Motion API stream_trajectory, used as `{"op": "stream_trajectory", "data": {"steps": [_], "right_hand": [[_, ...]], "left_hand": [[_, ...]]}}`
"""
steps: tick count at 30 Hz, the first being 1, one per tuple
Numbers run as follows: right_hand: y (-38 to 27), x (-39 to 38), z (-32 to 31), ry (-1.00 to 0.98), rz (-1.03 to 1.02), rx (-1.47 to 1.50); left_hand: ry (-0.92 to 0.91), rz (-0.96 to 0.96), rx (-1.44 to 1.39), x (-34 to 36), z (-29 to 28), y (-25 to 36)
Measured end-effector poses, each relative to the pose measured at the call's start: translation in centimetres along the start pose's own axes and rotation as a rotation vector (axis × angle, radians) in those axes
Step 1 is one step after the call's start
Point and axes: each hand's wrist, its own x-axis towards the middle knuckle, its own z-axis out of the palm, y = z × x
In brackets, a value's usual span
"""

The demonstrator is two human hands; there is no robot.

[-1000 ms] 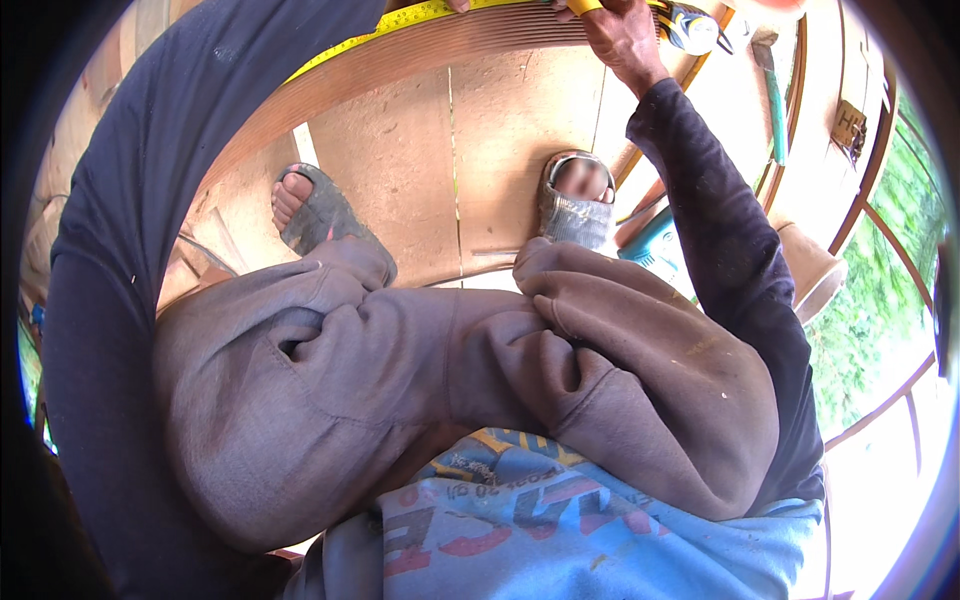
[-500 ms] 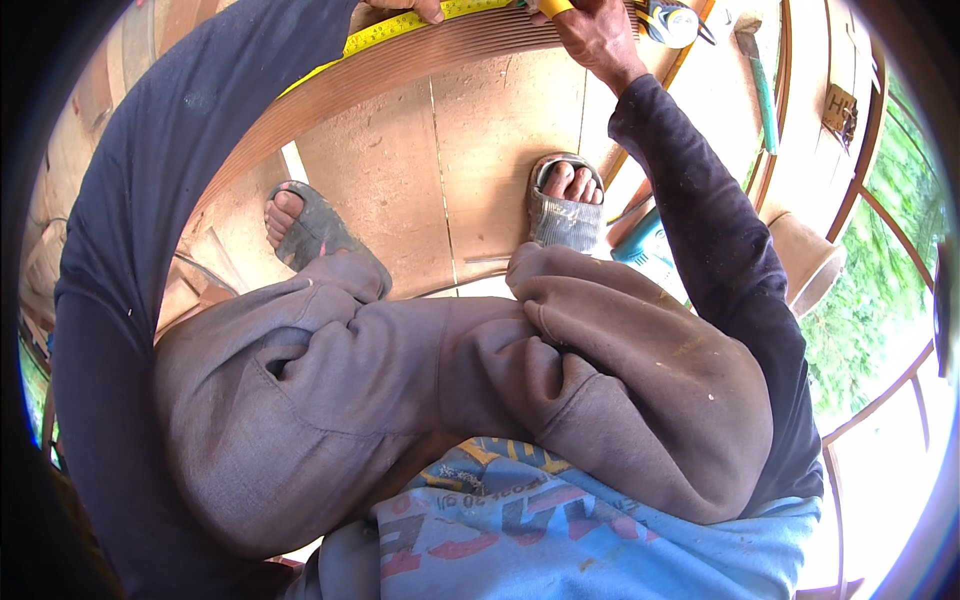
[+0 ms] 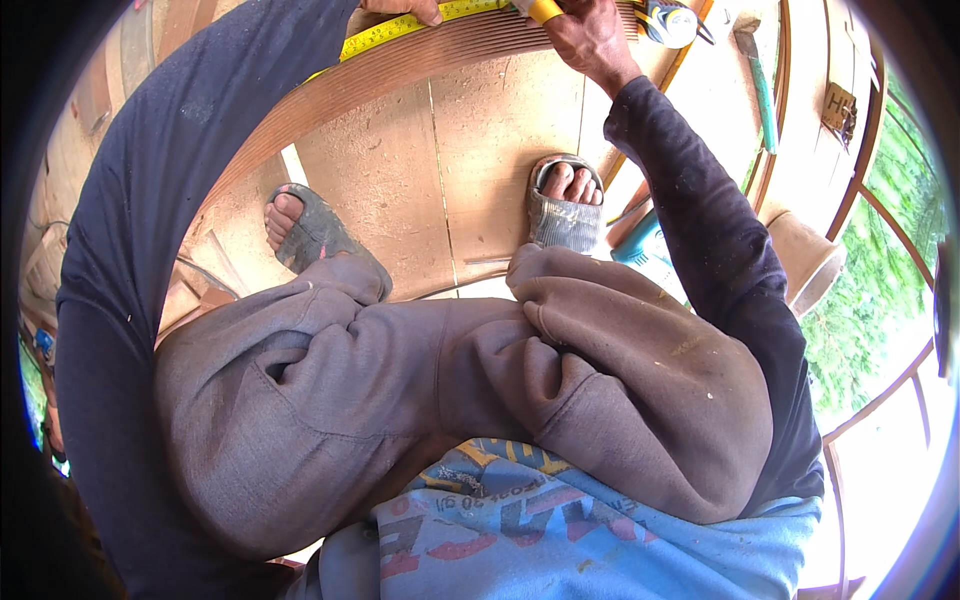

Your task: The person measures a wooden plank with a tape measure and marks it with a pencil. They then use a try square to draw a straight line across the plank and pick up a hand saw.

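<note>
A yellow measuring tape blade (image 3: 420, 25) lies stretched along a long brown grooved wooden board (image 3: 400, 58) at the top of the view. My left hand (image 3: 403, 9), cut off by the upper edge, has its fingers closed at the blade. To its right, my right hand (image 3: 592, 42) is closed around a yellow object (image 3: 544, 10) above the board's grooves. Its kind cannot be made out, since the fingers and the picture's edge hide part of it. Beside my right hand sits a round-faced, yellow-and-black tool (image 3: 672, 24).
A hammer with a green handle (image 3: 764, 95) lies at the upper right. A teal tool (image 3: 642, 240) is partly hidden near my right sandal (image 3: 566, 205). Farther right stands a tan container (image 3: 805, 262). Wood pieces (image 3: 205, 285) lie left of my left sandal (image 3: 325, 235).
My right hand has shifted slightly left along the board with the yellow object. The left hand stays at nearly the same place on the tape blade.
</note>
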Motion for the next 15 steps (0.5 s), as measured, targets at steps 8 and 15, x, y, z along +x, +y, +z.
{"op": "stream_trajectory", "data": {"steps": [8,15], "right_hand": [[-0.38,-0.05,-0.27,-0.038,0.019,0.004],[-0.07,-0.34,0.13,-0.004,0.013,0.046]], "left_hand": [[-0.010,0.000,-0.040,-0.56,-0.33,0.45],[-0.017,0.008,-0.028,-0.58,-0.47,0.65]]}}
